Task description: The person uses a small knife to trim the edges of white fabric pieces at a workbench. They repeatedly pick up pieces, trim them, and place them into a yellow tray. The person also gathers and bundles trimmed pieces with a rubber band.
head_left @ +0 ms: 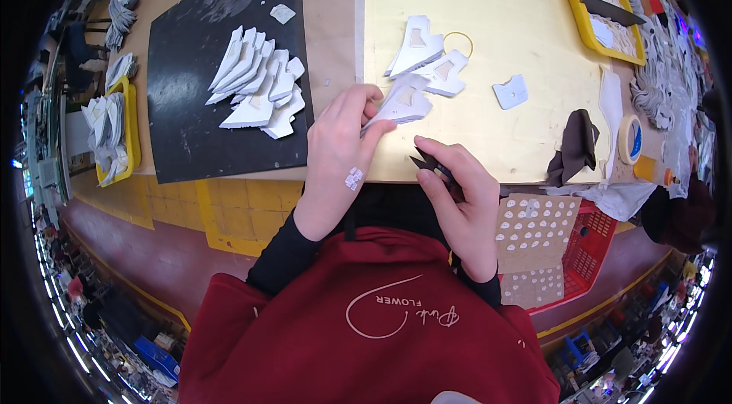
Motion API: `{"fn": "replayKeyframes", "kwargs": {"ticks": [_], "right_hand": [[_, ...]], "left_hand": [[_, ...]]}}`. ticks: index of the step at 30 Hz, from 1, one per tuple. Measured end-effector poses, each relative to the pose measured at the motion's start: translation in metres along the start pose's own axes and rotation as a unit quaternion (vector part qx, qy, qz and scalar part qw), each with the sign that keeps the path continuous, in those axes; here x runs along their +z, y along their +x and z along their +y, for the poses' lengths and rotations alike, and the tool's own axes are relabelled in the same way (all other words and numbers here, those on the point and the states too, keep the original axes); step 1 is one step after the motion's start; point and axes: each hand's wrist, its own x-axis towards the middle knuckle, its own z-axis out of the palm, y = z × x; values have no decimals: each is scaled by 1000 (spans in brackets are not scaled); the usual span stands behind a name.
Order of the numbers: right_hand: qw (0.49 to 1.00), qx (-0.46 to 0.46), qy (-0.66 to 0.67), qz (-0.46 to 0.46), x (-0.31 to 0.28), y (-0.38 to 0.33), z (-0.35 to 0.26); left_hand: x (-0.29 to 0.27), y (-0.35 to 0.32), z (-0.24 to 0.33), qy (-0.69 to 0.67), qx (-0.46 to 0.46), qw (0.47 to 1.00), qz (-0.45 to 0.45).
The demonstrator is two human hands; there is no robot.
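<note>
panel (395,107), white, angular, pinched in left hand (341,129), needs steadying; right hand (465,194), apart at five o'clock, grips black pointed tool (432,166).

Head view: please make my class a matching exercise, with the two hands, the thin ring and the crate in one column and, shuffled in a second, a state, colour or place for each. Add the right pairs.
Column one
1. Left hand
2. Right hand
3. Ring
4. Crate

Column two
A. Red, past the near edge of the pale board
B. Grips a dark pointed tool
C. Yellow, lying on the pale board
D. Grips a white piece

Right pairs: 1-D, 2-B, 3-C, 4-A.
</note>
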Motion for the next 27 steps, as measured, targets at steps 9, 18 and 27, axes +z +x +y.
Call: {"fn": "replayKeyframes", "kwargs": {"ticks": [9,18,27], "right_hand": [[999,-44,-11,12,7,2,1],[995,-58,80,15,10,3,-4],[993,-73,-33,84,13,2,-15]], "left_hand": [[-20,-2,-1,-147,-72,984,-76],[-26,-16,9,-388,-47,910,-137],[-30,-15,16,-255,54,962,-84]]}}
